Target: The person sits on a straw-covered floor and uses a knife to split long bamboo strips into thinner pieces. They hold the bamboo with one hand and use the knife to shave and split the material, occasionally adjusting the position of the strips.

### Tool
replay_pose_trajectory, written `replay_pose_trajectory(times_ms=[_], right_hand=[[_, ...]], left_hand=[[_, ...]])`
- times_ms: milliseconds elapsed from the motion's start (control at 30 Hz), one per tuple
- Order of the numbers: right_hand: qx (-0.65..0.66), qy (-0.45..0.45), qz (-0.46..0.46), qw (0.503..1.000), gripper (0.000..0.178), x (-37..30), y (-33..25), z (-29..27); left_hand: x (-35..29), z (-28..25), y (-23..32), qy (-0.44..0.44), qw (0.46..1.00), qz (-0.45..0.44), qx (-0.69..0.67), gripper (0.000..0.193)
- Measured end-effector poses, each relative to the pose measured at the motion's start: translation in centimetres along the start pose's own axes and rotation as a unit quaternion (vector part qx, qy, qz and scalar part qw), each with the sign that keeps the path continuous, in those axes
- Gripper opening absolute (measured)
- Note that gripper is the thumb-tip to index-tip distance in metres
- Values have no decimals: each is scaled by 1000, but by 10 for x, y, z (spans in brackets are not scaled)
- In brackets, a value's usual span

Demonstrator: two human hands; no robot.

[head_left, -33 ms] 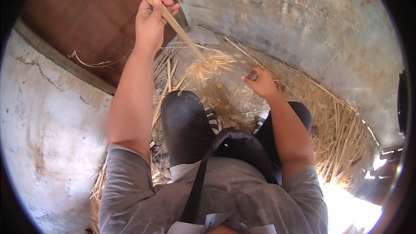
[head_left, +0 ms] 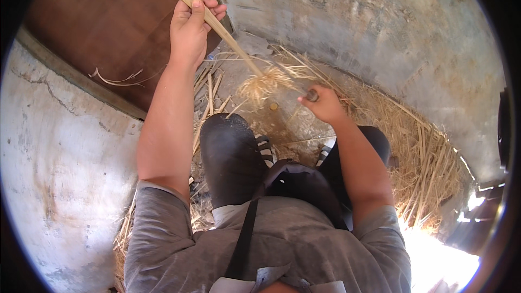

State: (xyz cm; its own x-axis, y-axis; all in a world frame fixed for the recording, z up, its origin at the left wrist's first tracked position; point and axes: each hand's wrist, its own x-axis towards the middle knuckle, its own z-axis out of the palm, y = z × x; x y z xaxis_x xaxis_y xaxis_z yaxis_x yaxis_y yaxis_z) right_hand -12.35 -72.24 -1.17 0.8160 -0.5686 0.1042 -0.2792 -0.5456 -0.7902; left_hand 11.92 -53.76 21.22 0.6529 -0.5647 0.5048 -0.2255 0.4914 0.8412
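Note:
My left hand point(head_left: 189, 30) pinches a long, flat bamboo strip point(head_left: 232, 42) between thumb and fingers, ahead and to the left. The strip slants down to the right from the top edge of the view. At its lower end hangs a bushy tuft of pale, curled shavings point(head_left: 265, 86). My right hand point(head_left: 329, 106) is closed around the round wooden handle of a knife point(head_left: 312, 95). Its thin blade shows faintly and points up and left, close beside the tuft. My fingers partly hide the handle.
A brown door panel point(head_left: 103, 27) stands at the left, between stained pale walls point(head_left: 374, 27). Bamboo strips and shavings point(head_left: 420, 157) heap along the right wall. More strips point(head_left: 214, 89) lie left of my knees point(head_left: 228, 152). A black bag point(head_left: 296, 182) rests at my lap.
My right hand and the knife have shifted slightly left, toward the tuft. The tuft's end of the strip sits a little farther right. My left hand is almost unmoved.

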Motion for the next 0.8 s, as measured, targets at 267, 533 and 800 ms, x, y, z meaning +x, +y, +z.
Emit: replay_pose_trajectory(times_ms=[267,533,800], right_hand=[[105,108,130,980,50,11,12,6],[250,184,172,935,62,20,21,-11],[204,185,58,960,54,16,-88,-81]], left_hand=[[0,2,6,-2,997,42,-58,21],[-10,5,-28,13,996,-22,88,21],[-23,103,-66,-14,998,-49,-40,23]])
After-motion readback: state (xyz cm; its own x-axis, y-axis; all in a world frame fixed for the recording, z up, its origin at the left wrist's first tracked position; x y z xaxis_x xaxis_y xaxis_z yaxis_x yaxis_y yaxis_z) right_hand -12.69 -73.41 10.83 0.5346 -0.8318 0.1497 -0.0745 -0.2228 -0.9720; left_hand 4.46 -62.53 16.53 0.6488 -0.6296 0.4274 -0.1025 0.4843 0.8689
